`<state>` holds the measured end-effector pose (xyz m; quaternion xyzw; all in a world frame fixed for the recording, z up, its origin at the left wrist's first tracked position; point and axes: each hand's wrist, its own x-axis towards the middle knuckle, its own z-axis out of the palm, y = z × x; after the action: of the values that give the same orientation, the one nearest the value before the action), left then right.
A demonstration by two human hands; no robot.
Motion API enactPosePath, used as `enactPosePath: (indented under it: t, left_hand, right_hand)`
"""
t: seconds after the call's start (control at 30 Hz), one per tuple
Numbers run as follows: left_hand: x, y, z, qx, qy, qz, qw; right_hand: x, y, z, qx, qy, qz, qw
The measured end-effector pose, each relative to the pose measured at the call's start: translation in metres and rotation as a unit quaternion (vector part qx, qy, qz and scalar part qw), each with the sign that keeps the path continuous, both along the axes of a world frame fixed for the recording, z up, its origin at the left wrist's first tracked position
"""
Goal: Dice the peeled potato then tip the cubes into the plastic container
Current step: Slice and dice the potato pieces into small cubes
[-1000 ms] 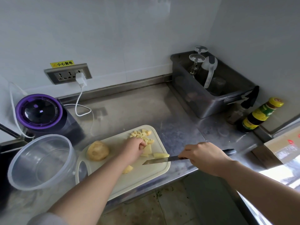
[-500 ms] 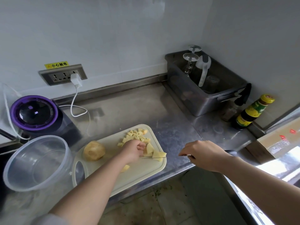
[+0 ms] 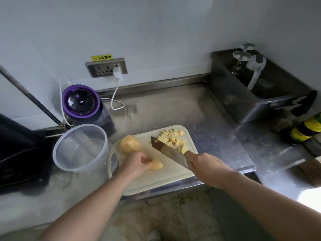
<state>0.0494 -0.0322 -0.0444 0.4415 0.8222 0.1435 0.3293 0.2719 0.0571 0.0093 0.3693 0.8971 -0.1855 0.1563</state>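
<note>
Both grips are occupied. Left grip (image 3: pixel 137 162) sits at centre frame with its fingers curled onto a potato wedge (image 3: pixel 157 165), pinching it against the cutting board (image 3: pixel 156 181). Right grip (image 3: pixel 206 167), just right of centre, is clamped round the handle of the knife (image 3: pixel 169 152). The handle itself is hidden inside the fist. The broad blade is held above the board and slants toward the upper left, its tip near the diced cubes (image 3: pixel 173 138).

The cubes are piled at the board's upper right corner, and one larger offcut (image 3: pixel 184 148) lies just beside the right grip. A whole peeled potato (image 3: pixel 129 144) sits at the board's upper left corner, just above the left grip. The plastic container (image 3: pixel 80 147), clear and round, stands upright on the steel surface (image 3: pixel 173 110), just left of the board.

Behind the container is a purple-rimmed appliance (image 3: pixel 81 103). A white charger (image 3: pixel 117 73) is plugged into the wall socket (image 3: pixel 106 67) at upper centre, with its cable trailing down. A metal tub (image 3: pixel 243 108) at upper right holds upturned glasses (image 3: pixel 241 58). A dark bottle (image 3: pixel 307 129) with a yellow label sits at the right edge.
</note>
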Motion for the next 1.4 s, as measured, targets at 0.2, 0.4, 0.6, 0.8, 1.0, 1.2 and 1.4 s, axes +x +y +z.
enactPosePath:
  t: [0.2, 0.4, 0.6, 0.8, 1.0, 1.2, 1.4]
  left_hand:
    - [0.012, 0.0, -0.012, 0.049, 0.006, 0.042, 0.998]
    - [0.014, 0.002, -0.019, 0.057, -0.021, 0.064, 0.996]
    - [0.014, 0.005, -0.021, 0.05, -0.028, 0.063, 0.996]
    - [0.014, 0.005, -0.022, 0.053, -0.034, 0.056, 0.996]
    - [0.014, 0.005, -0.022, 0.056, -0.044, 0.055, 0.996]
    - [0.015, 0.005, -0.024, 0.058, -0.033, 0.058, 0.996]
    - [0.015, 0.004, -0.025, 0.063, -0.039, 0.059, 0.996]
  right_hand:
    - [-0.012, -0.018, -0.001, 0.032, -0.04, 0.036, 0.998]
    - [-0.012, -0.029, 0.002, 0.035, -0.036, 0.017, 0.999]
    - [-0.012, -0.034, 0.0, 0.034, -0.027, 0.01, 0.999]
    - [-0.012, -0.033, -0.002, 0.033, -0.029, 0.021, 0.999]
    - [-0.011, -0.036, 0.001, 0.028, -0.037, 0.025, 0.999]
    - [-0.013, -0.041, -0.003, 0.037, -0.056, 0.049, 0.997]
    - [-0.012, -0.04, -0.018, -0.035, -0.065, 0.014, 0.997]
